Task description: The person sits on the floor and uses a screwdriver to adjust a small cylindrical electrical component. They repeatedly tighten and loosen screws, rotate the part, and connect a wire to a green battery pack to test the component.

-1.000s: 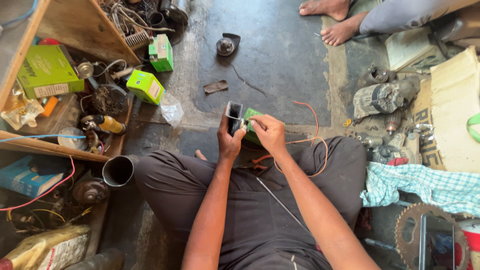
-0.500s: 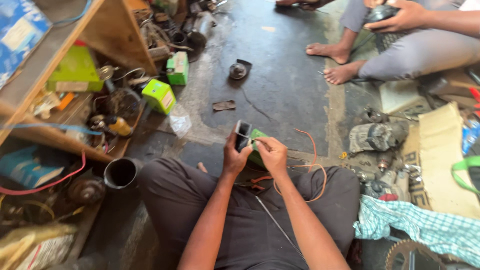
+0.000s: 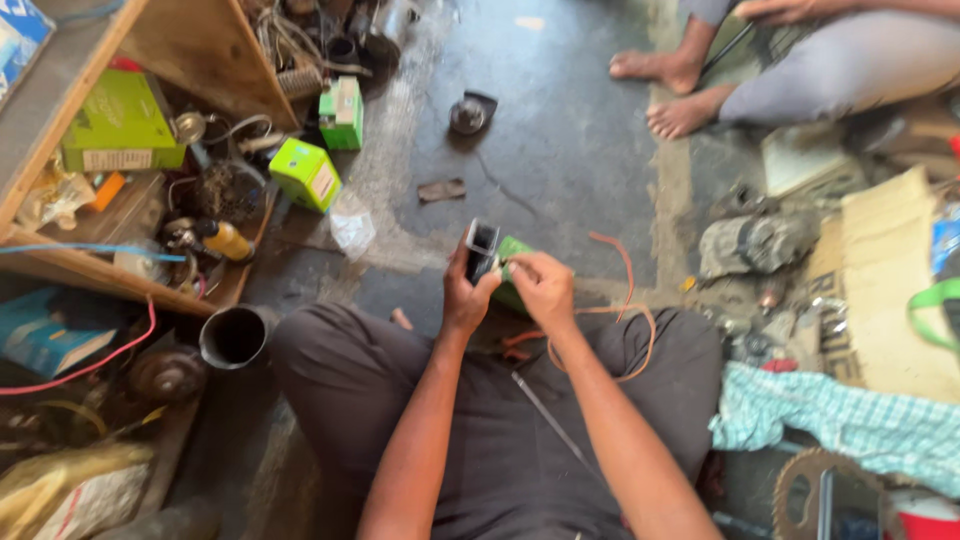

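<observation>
A: What have the hands got?

B: The left hand [image 3: 466,296] is wrapped around a small black boxy part [image 3: 481,247], held up over the lap above the dark floor [image 3: 560,130]. The fingers are closed on its sides. The right hand [image 3: 543,288] is pinched shut on something at the edge of a green piece [image 3: 512,252] just behind the black part; exactly what it pinches is too small to tell.

A: How would that part handle?

B: I'd judge it light and rigid, hard plastic or metal, fit for one hand. Its smooth sides could slip, so holding it across the flat faces, as now, looks sensible. The thin orange wires [image 3: 628,300] trailing over the right knee are soft and would snag or pull loose if tugged.

A: Any packages about?

B: A bright green carton [image 3: 305,172] with a pale label on one face lies tilted on the floor near the wooden shelf [image 3: 190,50]. A second small green box [image 3: 341,112] stands just beyond it. A larger flat green box [image 3: 120,128] with a white label strip sits inside the shelf, and a blue box [image 3: 45,335] lies lower left. At the right leans brown cardboard [image 3: 880,300], beside a blue checked cloth [image 3: 840,420].
</observation>
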